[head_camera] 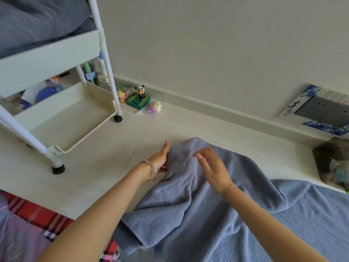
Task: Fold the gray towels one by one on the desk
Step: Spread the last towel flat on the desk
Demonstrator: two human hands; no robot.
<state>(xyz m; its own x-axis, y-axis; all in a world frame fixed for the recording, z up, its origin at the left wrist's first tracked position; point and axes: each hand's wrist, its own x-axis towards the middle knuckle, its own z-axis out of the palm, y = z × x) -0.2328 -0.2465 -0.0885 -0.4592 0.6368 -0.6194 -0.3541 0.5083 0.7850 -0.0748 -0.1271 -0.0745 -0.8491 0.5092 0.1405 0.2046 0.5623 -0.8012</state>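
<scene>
A blue-gray towel point(188, 201) lies crumpled across the white desk point(94, 167), spreading from the middle to the lower right and hanging over the front edge. My left hand point(160, 157), with a bracelet on the wrist, grips the towel's left edge near its far corner. Fingers spread, my right hand point(211, 167) hovers just over the towel's raised fold with nothing in it. More gray towels point(37, 23) are piled in the top tray of a white cart at the upper left.
The white rolling cart point(66, 118) stands on the desk at left, its wheels on the surface. Small toys, including a panda figure point(140, 93), sit by the wall. A blue-and-white box point(321, 110) and a dark bag point(332, 163) are at the right.
</scene>
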